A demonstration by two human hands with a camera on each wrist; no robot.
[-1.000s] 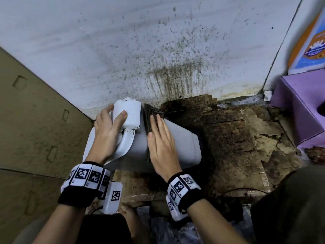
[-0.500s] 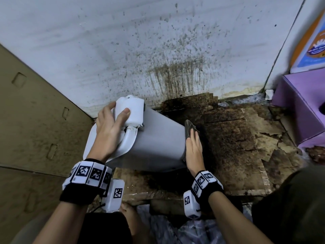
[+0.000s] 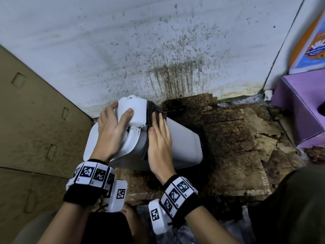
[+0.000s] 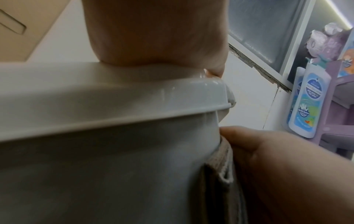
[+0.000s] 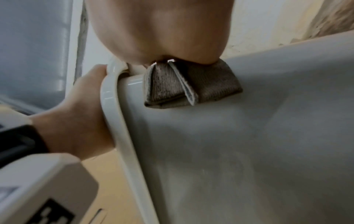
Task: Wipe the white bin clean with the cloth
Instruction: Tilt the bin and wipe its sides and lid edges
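Observation:
The white bin (image 3: 184, 143) lies on its side on the dirty floor, lid end to the left. My left hand (image 3: 112, 127) grips the white block at the lid's top, thumb on its face, and appears from the side as the left hand (image 5: 76, 113) on the lid rim. My right hand (image 3: 159, 136) lies flat with straight fingers and presses a folded dark brown cloth (image 3: 154, 110) against the bin's side, right beside the lid rim. The cloth (image 5: 191, 84) shows folded under my palm on the bin wall (image 5: 249, 136). The bin (image 4: 95, 166) and cloth (image 4: 220, 163) also show close up.
A stained white wall (image 3: 158, 50) stands just behind the bin. A brown cardboard panel (image 3: 35, 120) closes the left side. Soggy, torn cardboard (image 3: 246, 138) covers the floor to the right. A purple shelf unit (image 3: 302, 106) stands at far right, with blue bottles (image 4: 306, 98) on it.
My right hand slid the cloth along the bin's side out to its bottom end at the right, then back to the lid end. The left hand kept its hold on the lid.

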